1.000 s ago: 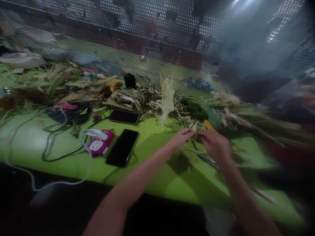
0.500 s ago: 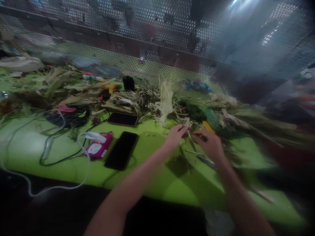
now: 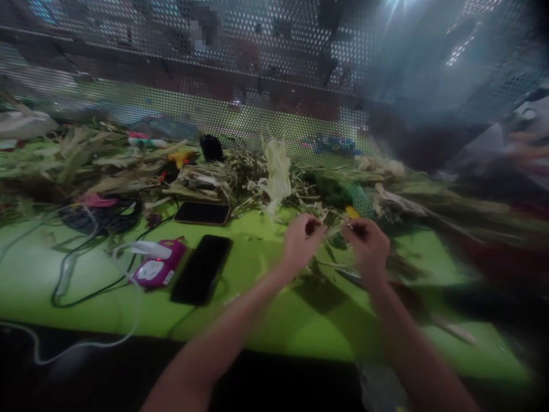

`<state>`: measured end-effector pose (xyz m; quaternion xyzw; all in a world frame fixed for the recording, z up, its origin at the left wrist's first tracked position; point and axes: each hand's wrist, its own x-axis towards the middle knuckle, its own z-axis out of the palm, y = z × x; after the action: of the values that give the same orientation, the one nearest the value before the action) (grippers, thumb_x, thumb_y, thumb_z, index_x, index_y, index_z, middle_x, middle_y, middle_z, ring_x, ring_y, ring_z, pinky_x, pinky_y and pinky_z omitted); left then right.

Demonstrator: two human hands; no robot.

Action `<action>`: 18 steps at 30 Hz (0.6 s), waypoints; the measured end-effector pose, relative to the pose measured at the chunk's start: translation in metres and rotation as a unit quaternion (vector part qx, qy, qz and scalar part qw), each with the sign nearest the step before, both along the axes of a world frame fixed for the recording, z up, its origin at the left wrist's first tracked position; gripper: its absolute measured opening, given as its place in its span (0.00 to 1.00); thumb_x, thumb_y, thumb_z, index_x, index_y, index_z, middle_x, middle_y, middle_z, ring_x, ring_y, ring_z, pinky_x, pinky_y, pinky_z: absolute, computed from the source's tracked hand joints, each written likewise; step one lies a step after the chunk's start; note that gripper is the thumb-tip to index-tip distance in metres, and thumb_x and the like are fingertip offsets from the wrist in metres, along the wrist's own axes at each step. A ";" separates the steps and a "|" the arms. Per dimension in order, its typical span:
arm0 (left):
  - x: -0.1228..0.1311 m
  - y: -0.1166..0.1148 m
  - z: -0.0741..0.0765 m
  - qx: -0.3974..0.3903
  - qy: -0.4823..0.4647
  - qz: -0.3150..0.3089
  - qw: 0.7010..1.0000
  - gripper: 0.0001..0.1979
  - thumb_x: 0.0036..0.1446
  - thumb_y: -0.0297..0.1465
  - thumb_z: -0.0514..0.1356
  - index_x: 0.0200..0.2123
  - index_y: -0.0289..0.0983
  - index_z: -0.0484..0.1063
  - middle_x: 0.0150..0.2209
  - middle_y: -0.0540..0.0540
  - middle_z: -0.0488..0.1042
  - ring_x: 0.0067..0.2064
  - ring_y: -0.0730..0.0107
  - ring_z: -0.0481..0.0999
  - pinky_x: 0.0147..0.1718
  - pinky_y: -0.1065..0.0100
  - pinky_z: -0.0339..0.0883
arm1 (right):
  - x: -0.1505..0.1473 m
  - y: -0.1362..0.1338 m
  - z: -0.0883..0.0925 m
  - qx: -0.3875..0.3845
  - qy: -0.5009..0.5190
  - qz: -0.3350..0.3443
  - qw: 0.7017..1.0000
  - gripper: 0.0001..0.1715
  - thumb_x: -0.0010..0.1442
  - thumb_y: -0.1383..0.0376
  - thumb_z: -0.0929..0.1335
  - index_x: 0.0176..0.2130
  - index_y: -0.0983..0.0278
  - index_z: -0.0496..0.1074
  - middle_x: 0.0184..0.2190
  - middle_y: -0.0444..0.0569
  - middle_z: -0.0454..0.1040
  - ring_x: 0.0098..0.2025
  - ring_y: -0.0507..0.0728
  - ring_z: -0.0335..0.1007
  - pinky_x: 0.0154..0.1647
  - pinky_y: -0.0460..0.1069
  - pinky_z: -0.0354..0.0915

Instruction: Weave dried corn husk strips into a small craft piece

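Observation:
Over the green table [image 3: 257, 315], my left hand [image 3: 302, 240] is closed in a pinch near a thin pale strip [image 3: 334, 230]. Facing it, my right hand [image 3: 369, 243] pinches the other side of this strip, which looks like husk and spans the gap between the fingertips. Blur hides its exact ends. Behind my hands stands a pale upright husk piece [image 3: 278, 169]. A dark pointed blade-like tool [image 3: 349, 277] lies on the table below my right hand, partly hidden by it.
Two phones [image 3: 201, 269] [image 3: 201, 213] lie left of my hands, beside a magenta power bank [image 3: 158, 264] with a white cable. Dried husks [image 3: 86, 154] heap along the back before a perforated metal screen [image 3: 171, 103]. A blurred person [image 3: 523, 143] is at the right edge.
Both hands have turned, with fingers now curled and facing each other, and a pale strip shows between them. The whole view has shifted slightly, moving the table items leftward.

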<state>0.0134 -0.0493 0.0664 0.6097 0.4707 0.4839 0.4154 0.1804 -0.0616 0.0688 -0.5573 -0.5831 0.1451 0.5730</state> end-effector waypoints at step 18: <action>0.004 0.010 -0.023 -0.239 -0.219 -0.063 0.944 0.12 0.51 0.38 0.65 0.28 0.34 0.73 0.25 0.51 0.70 0.28 0.77 0.65 0.32 0.71 0.58 | -0.004 -0.003 -0.003 -0.009 -0.177 0.168 0.970 0.04 0.59 0.63 0.70 0.33 0.60 0.77 0.36 0.50 0.75 0.39 0.58 0.72 0.39 0.53 0.70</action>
<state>0.0178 -0.0391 0.0438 0.4001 0.4305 0.4514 0.6714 0.1763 -0.0648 0.0657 -0.4730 -0.7595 0.1435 0.4229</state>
